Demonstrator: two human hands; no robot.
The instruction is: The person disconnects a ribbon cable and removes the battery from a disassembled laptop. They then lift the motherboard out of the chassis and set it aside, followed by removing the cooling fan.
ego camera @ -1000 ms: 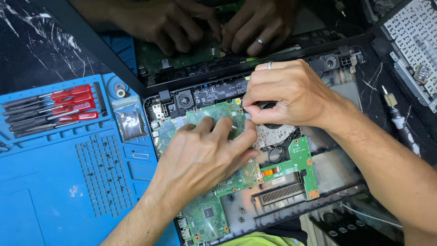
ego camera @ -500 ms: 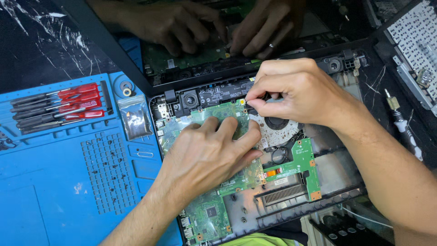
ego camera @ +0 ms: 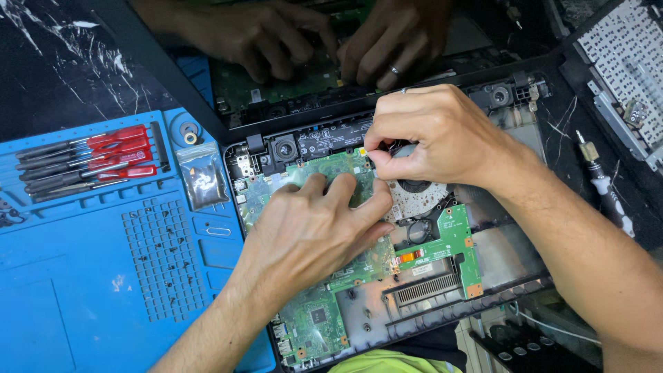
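Head view, board: a green circuit board (ego camera: 324,314) lies flat inside an opened black plastic laptop base (ego camera: 511,290), its matte surface dotted with small chips and solder points.
Head view, left hand: the left hand (ego camera: 314,231) rests palm down on the middle of the board, fingers spread and lightly curled, thumb tip pressed near the board's upper edge.
Head view, right hand: the right hand (ego camera: 431,135) is bunched with thumb and forefinger pinched together at the board's top edge, just above the round grey fan (ego camera: 414,197); what it pinches is too small to tell, perhaps a connector.
Head view, heatsink: a ribbed metal grille (ego camera: 428,289) sits at the lower edge of the base, beside an orange flat cable (ego camera: 409,256).
Head view, mat: a blue rubbery work mat (ego camera: 90,276) with moulded trays lies to the left, holding red-handled screwdrivers (ego camera: 103,155) and a small clear bag (ego camera: 200,181).
Head view, far side: another person's hands (ego camera: 324,34) work on a second board across the bench.
Head view, right edge: a loose screwdriver (ego camera: 608,190) lies on the dark, scratched tabletop.
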